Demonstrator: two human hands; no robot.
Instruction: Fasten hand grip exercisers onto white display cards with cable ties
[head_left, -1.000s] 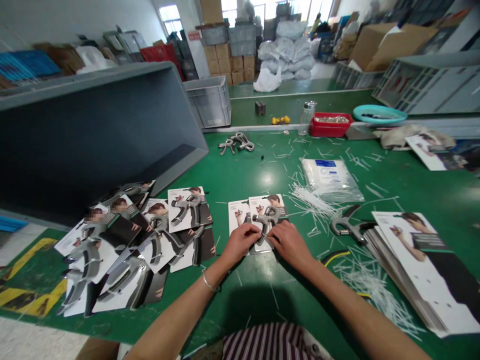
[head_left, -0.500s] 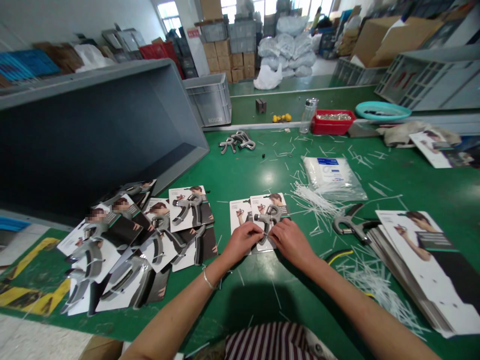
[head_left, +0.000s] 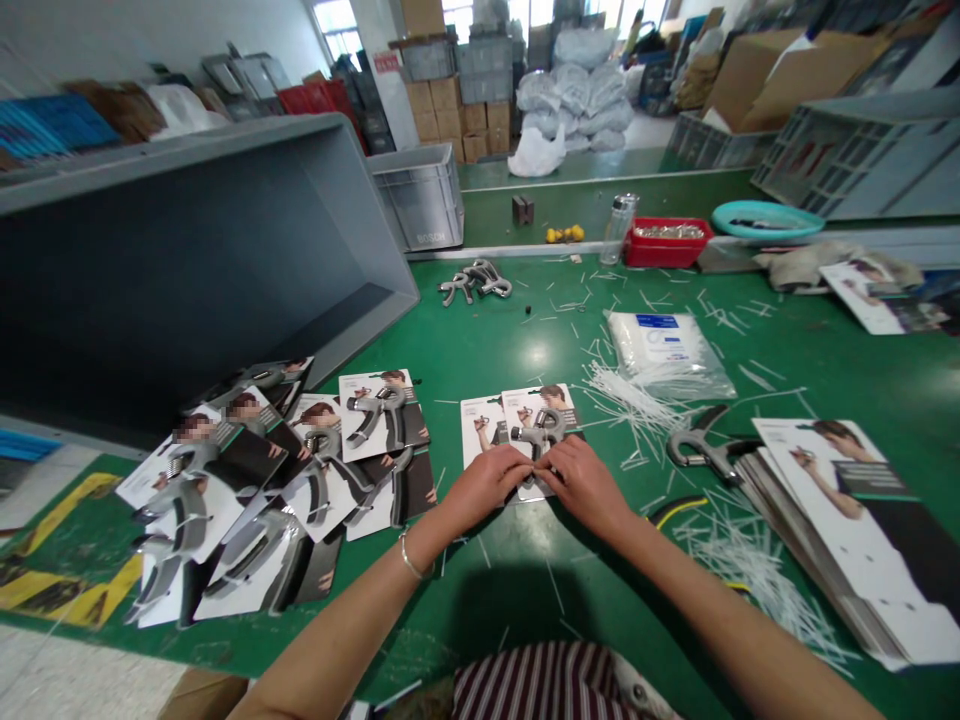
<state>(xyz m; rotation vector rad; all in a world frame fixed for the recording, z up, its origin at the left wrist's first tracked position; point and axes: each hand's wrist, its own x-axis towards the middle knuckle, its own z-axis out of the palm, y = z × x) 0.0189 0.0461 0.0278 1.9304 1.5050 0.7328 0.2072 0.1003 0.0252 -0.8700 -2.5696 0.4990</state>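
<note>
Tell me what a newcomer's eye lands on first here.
Both hands, left hand and right hand, meet over a hand gripper on its printed card at the middle of the green table. To the left lies a fanned spread of finished carded grippers; to the right, a stack of blank cards amid scattered white ties.

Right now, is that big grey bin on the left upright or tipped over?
Tipped on its side: the grey bin shows its open mouth and bare interior facing the table.
</note>
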